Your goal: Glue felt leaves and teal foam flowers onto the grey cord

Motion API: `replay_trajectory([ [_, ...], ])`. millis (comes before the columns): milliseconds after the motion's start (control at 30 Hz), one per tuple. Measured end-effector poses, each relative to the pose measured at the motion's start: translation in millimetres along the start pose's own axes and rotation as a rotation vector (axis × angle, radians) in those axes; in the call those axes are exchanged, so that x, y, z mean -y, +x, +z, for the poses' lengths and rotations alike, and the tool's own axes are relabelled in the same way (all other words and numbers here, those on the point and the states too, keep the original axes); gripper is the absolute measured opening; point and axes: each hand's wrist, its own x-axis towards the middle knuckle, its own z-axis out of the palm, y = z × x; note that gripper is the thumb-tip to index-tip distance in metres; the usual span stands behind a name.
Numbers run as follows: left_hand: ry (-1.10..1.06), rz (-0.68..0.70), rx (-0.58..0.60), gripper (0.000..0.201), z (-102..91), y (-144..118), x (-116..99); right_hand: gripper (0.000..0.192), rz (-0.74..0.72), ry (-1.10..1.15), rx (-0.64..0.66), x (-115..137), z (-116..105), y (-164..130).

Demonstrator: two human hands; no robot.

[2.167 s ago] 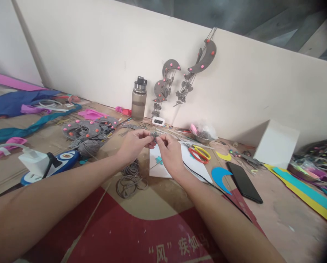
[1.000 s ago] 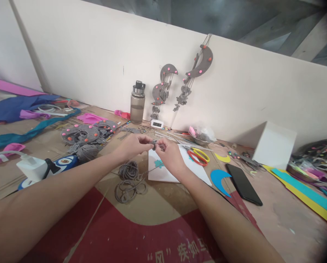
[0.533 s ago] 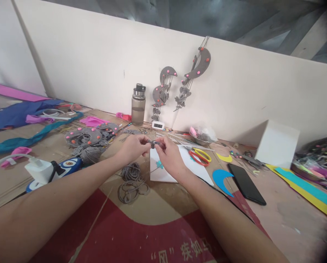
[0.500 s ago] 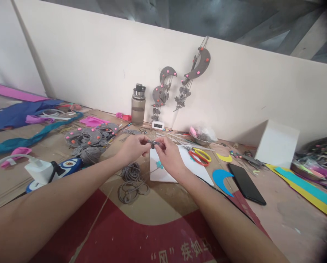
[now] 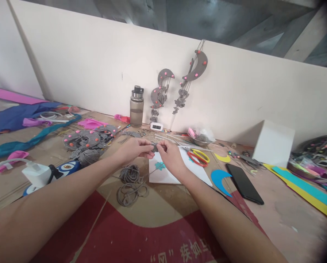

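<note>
My left hand (image 5: 134, 149) and my right hand (image 5: 171, 157) meet above the table, both pinching one small grey felt piece (image 5: 154, 147) between fingertips. A thin grey cord (image 5: 149, 174) trails from it down to loose grey cord coils (image 5: 129, 184) on the cardboard. Under my right hand lies a white sheet (image 5: 166, 175) with a small teal cut-out (image 5: 160, 166) on it.
Red and yellow scissors (image 5: 198, 157), a blue foam crescent (image 5: 219, 179) and a black phone (image 5: 244, 178) lie to the right. A bottle (image 5: 136, 106), a white box (image 5: 273, 143), grey felt crescents (image 5: 83, 139), a white plug adapter (image 5: 35, 174) and hanging grey mobiles (image 5: 193, 73) surround the spot.
Both hands stay together on the small grey piece, fingers shifting slightly. The view has drifted a little; the cord coils sit where they were.
</note>
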Motion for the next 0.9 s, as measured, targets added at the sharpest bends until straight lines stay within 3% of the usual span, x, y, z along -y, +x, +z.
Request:
replay_trajectory([
  [133,0.139,0.012,-0.029,0.022,1.3,-3,-4,0.011,-0.016,-0.036,0.008,1,2,-1],
  [367,0.751,0.247,-0.196,0.011,5.4,-13,-12,0.007,-0.102,-0.062,0.002,5,5,-7],
  [567,0.473,0.126,-0.270,0.004,9.0,-15,-20,0.013,-0.079,0.032,0.014,5,8,-9],
  [900,0.114,0.188,-0.342,0.009,-4.0,3,6,0.015,0.026,0.145,0.016,10,14,-15],
])
